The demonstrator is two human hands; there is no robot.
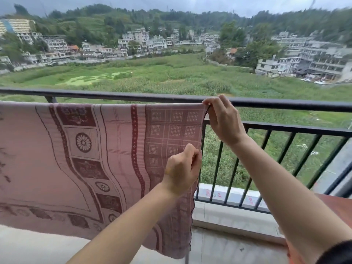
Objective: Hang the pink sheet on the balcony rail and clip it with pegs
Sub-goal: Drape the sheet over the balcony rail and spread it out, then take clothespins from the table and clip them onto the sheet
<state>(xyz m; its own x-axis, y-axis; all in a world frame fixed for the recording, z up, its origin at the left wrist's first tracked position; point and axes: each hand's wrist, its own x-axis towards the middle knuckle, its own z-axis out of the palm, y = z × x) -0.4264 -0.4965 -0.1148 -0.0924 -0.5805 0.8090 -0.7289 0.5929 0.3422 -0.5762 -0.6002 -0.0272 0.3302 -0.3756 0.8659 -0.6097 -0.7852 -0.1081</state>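
Right hand (222, 119) is pinched on the pink sheet (85, 159) top corner; the edge at 7 o'clock is gripped by the left hand (181, 168), cloth spread toward 9 o'clock.

top rail (285, 104): bare right of the right grip (221, 119), open air above its whole length.
pink sheet (76, 149): screens the balusters (217, 164) left of both grips.
sheet's right edge: taken by right grip above, left grip (181, 168) below, both pinching it.
balusters: narrow gaps, uncovered on the right.
surface (335, 206): low, far right, beside the balusters.
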